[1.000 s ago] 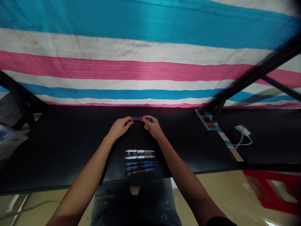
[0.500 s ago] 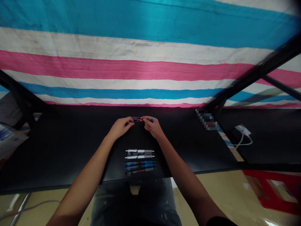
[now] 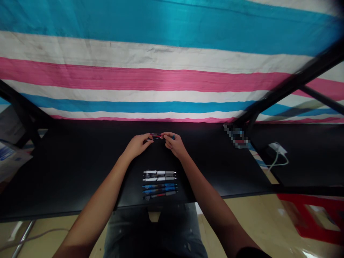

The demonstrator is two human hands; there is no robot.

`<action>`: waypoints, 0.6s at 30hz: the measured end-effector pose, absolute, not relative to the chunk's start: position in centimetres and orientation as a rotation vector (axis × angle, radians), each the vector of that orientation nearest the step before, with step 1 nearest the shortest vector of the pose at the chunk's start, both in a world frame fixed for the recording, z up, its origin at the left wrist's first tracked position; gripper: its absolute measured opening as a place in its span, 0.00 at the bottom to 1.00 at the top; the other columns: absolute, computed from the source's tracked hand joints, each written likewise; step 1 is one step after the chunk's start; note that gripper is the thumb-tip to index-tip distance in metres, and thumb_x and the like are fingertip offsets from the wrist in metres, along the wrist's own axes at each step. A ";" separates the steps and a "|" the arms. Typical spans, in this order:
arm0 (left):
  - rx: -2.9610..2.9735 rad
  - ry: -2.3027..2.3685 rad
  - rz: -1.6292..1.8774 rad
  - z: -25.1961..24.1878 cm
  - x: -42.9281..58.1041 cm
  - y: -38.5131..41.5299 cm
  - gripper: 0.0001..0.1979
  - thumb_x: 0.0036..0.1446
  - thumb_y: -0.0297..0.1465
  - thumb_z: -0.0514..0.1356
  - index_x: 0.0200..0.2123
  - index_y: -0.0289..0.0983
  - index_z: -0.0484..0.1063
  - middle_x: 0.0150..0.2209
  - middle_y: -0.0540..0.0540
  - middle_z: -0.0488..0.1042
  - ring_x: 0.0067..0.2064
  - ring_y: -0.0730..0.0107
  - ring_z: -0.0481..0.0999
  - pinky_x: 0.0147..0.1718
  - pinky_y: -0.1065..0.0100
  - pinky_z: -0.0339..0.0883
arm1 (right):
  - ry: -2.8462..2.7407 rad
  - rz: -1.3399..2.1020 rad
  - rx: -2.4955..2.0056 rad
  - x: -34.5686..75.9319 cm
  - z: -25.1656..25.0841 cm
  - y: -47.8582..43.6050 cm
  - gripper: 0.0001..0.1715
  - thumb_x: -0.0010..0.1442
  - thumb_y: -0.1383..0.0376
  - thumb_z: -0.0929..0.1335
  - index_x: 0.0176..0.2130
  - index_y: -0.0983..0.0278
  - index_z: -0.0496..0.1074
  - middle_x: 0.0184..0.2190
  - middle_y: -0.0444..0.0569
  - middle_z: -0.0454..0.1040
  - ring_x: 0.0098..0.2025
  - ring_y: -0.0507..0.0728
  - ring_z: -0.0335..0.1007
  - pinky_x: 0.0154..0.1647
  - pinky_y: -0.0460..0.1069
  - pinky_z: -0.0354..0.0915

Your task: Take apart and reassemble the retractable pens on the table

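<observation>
Near the back of the black table, my left hand has its fingers closed on the left ends of a few slim pens, pinkish and dark. My right hand pinches their right ends, and a blue tip shows beside its fingers. How many pens lie between the hands I cannot make out. Closer to me, several pens lie side by side in a stack of rows: white and grey pens at the top, blue pens below, and a dark pen with a red mark nearest the edge.
The black table backs onto a striped sheet. A pixelated item lies at the right end. Further right, a white charger with a cable rests on another table. A plastic bag is at far left, a red stool at lower right.
</observation>
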State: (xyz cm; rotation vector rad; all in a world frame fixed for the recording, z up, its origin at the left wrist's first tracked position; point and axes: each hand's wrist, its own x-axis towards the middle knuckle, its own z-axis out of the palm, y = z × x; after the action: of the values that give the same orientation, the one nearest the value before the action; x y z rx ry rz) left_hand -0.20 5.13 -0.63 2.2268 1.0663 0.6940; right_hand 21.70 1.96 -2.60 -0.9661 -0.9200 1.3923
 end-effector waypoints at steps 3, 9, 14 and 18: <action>2.229 1.069 0.705 -0.6 -0.2 5.1 0.08 0.66 0.37 0.59 0.40 0.39 0.74 0.31 0.50 0.77 0.29 0.69 0.72 0.32 0.68 0.60 | -0.940 1.396 -0.974 21.7 -2.6 2.0 0.15 0.53 0.57 0.76 0.38 0.64 0.80 0.29 0.46 0.77 0.15 0.43 0.46 0.16 0.46 0.42; 2.244 1.057 0.702 -0.5 -0.2 5.1 0.09 0.67 0.37 0.59 0.39 0.39 0.75 0.33 0.49 0.78 0.30 0.69 0.72 0.33 0.68 0.60 | -0.977 1.389 -0.987 21.6 -2.5 1.9 0.15 0.54 0.56 0.76 0.38 0.63 0.80 0.29 0.47 0.78 0.16 0.43 0.46 0.16 0.46 0.44; 2.253 1.084 0.687 -0.2 -0.1 5.0 0.10 0.67 0.36 0.58 0.39 0.39 0.76 0.34 0.48 0.79 0.31 0.68 0.73 0.33 0.68 0.60 | -1.013 1.374 -0.995 21.7 -2.6 1.9 0.16 0.54 0.56 0.76 0.39 0.63 0.81 0.30 0.47 0.78 0.15 0.43 0.47 0.16 0.46 0.43; 2.264 1.088 0.676 0.0 -0.1 4.9 0.11 0.68 0.36 0.57 0.38 0.38 0.77 0.32 0.48 0.78 0.30 0.68 0.72 0.33 0.68 0.59 | -1.070 1.366 -1.036 21.6 -2.6 1.7 0.18 0.54 0.55 0.76 0.40 0.64 0.81 0.31 0.47 0.78 0.16 0.43 0.49 0.16 0.46 0.42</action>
State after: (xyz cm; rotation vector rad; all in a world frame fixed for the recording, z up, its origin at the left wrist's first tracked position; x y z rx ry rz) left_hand -0.07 4.91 0.01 2.2635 1.0879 0.6756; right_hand 21.62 1.74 -2.60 -1.0356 -1.0697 1.3660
